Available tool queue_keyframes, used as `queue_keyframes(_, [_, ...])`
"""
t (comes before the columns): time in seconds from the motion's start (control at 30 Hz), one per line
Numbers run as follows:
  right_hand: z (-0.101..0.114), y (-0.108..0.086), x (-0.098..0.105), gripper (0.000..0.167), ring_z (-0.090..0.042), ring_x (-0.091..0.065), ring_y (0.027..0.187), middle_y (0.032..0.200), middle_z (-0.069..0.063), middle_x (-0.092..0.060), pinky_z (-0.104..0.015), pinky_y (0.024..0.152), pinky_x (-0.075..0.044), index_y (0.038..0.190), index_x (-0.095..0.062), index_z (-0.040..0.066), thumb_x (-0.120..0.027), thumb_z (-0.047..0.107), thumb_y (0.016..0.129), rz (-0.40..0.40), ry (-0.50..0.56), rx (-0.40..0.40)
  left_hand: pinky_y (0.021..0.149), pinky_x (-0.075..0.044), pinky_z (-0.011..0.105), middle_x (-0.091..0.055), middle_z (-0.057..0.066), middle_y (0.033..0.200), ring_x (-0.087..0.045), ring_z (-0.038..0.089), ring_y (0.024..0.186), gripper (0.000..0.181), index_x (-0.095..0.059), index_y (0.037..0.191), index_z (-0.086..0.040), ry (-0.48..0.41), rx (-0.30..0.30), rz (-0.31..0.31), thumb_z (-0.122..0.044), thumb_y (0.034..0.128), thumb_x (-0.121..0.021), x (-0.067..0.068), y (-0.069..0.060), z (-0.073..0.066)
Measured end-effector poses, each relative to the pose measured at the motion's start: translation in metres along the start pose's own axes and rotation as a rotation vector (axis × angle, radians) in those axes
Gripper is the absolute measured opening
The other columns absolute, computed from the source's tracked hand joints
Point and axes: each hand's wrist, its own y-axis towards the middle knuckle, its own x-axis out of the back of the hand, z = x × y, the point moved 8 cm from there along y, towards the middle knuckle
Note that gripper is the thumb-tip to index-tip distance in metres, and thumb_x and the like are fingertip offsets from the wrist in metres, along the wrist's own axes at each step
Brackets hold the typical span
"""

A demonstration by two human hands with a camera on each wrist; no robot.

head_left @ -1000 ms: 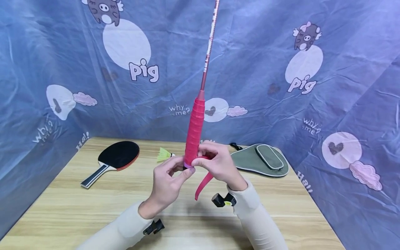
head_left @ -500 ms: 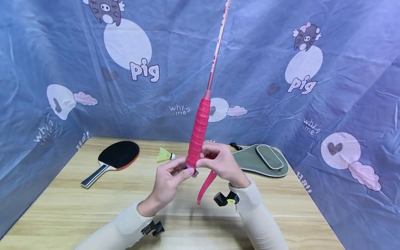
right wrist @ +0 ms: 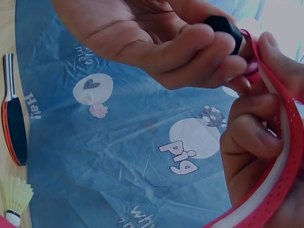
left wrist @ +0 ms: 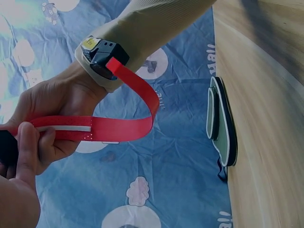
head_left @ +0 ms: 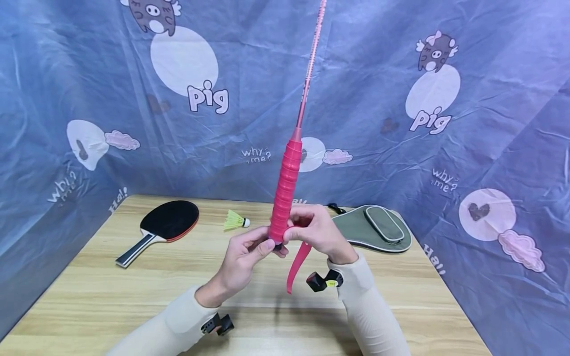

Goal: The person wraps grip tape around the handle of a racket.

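Note:
A badminton racket (head_left: 307, 89) with a pink-red wrapped handle (head_left: 285, 190) stands slightly tilted to the right above the table; its head is out of view. My left hand (head_left: 240, 259) holds the handle's bottom end, around the black butt cap (right wrist: 228, 33). Beside it, my right hand (head_left: 318, 232) pinches the red grip tape (right wrist: 287, 142) close to the handle's lower end. The tape's free end (head_left: 297, 269) hangs below the right hand. In the left wrist view the tape (left wrist: 123, 129) curls in a loop, with a white strip along part of its inner side.
A black table tennis bat (head_left: 169, 220) lies on the left of the wooden table (head_left: 111, 311). A yellow shuttlecock (head_left: 236, 220) sits behind my left hand. At the right back lies a green bat case (head_left: 356, 230). Blue printed cloth (head_left: 267, 59) walls the table in.
The racket has shifted right and leans more to the right. Both hands moved slightly right with it. The purple band at the handle's bottom no longer shows in the head view.

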Motion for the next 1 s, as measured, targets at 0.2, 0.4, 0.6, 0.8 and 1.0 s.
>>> queue_keyframes(0.2, [-0.001, 0.000, 0.002, 0.036, -0.005, -0.052, 0.070, 0.074, 0.005, -0.053, -0.018, 0.058, -0.045, 0.091, -0.069, -0.008, -0.085, 0.023, 0.081, 0.017, 0.005, -0.008, 0.087, -0.063, 0.038, -0.060, 0.037, 0.103, -0.071, 0.013, 0.090, 0.028, -0.058, 0.123, 0.017, -0.002, -0.016, 0.073, 0.004, 0.1040, -0.044, -0.002, 0.002, -0.001])
queue_keyframes(0.4, [0.004, 0.001, 0.008, 0.018, -0.008, -0.050, 0.065, 0.072, 0.002, -0.052, -0.021, 0.053, -0.044, 0.092, -0.073, -0.005, -0.083, 0.005, 0.081, -0.044, -0.108, -0.009, 0.094, -0.060, 0.030, -0.066, 0.034, 0.112, -0.070, 0.009, 0.099, 0.032, -0.060, 0.130, 0.012, 0.096, 0.056, -0.010, -0.004, 0.1040, -0.051, 0.006, 0.005, 0.004])
queue_keyframes(0.6, [0.001, 0.000, 0.014, 0.014, -0.007, -0.045, 0.063, 0.071, 0.001, -0.049, -0.021, 0.053, -0.040, 0.091, -0.076, 0.000, -0.081, -0.004, 0.079, -0.116, -0.224, -0.077, 0.090, -0.059, 0.021, -0.064, 0.024, 0.113, -0.067, 0.007, 0.102, 0.031, -0.064, 0.125, 0.008, 0.251, -0.015, -0.212, 0.001, 0.0946, -0.066, 0.016, 0.004, -0.002])
queue_keyframes(0.8, [-0.002, 0.002, 0.014, 0.008, -0.008, -0.044, 0.063, 0.071, -0.001, -0.048, -0.021, 0.051, -0.038, 0.084, -0.073, 0.002, -0.081, 0.000, 0.081, -0.117, -0.235, -0.087, 0.084, -0.061, 0.022, -0.067, 0.023, 0.104, -0.071, 0.009, 0.091, 0.030, -0.066, 0.116, 0.006, 0.304, -0.122, -0.296, 0.005, 0.0866, -0.074, 0.021, 0.003, -0.010])
queue_keyframes(1.0, [0.000, 0.003, 0.013, 0.010, -0.008, -0.044, 0.063, 0.070, -0.001, -0.047, -0.020, 0.052, -0.036, 0.080, -0.071, 0.005, -0.080, 0.002, 0.083, -0.118, -0.233, -0.065, 0.083, -0.063, 0.027, -0.071, 0.021, 0.104, -0.074, 0.011, 0.091, 0.027, -0.071, 0.111, 0.004, 0.314, -0.115, -0.309, 0.005, 0.0850, -0.076, 0.021, 0.002, -0.011])
